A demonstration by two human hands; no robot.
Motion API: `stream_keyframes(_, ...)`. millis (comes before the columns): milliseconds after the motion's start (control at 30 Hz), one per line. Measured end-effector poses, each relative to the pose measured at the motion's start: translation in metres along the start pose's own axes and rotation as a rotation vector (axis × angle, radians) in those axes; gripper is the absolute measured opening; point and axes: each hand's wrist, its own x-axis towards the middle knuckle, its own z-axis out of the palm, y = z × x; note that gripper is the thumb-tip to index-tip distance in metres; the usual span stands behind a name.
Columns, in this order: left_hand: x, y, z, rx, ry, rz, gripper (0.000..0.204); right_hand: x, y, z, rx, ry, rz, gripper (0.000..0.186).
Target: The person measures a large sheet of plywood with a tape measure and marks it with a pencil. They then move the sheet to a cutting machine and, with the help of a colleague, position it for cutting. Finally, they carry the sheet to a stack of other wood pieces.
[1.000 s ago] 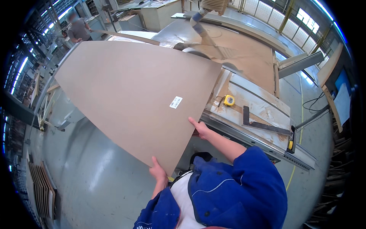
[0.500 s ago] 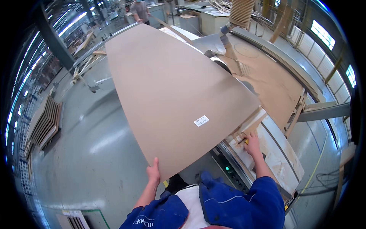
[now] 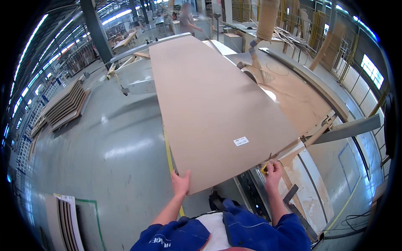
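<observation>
A large brown fibreboard panel with a small white label stretches away from me over the saw table. My left hand grips the panel's near left corner. My right hand holds the near right corner, close to a yellow tape measure that the hand partly hides. Both forearms come up from blue sleeves at the lower edge.
A saw table with a fence arm lies to the right, another brown board on it. An extraction hose hangs above. Stacked boards lie on the grey floor at left. A person stands far behind.
The panel has swung clockwise from pointing left to pointing almost straight away. My right hand has slid to the near right corner by the tape measure. My view has turned left.
</observation>
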Motion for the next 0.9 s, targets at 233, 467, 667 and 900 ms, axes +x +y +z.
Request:
stream_keyframes(233, -0.137, 0.068, -0.033, -0.091, -0.411, 0.753, 0.084, -0.144, -0.050, 0.089, 0.423, -0.511, 0.678, 0.021)
stream_keyframes(467, -0.228, 0.038, 0.006, -0.048, -0.648, 0.719, 0.075, -0.177, -0.067, 0.006, 0.093, -0.759, 0.863, 0.020)
stream_keyframes(667, -0.288, 0.063, 0.001, 0.241, -0.783, 0.684, 0.053, -0.186, -0.060, -0.073, -0.065, -0.799, 0.847, 0.013)
stream_keyframes(900, -0.310, 0.009, -0.046, 0.323, -0.658, 0.502, 0.033, -0.147, -0.078, -0.204, 0.694, -0.675, 0.962, 0.017)
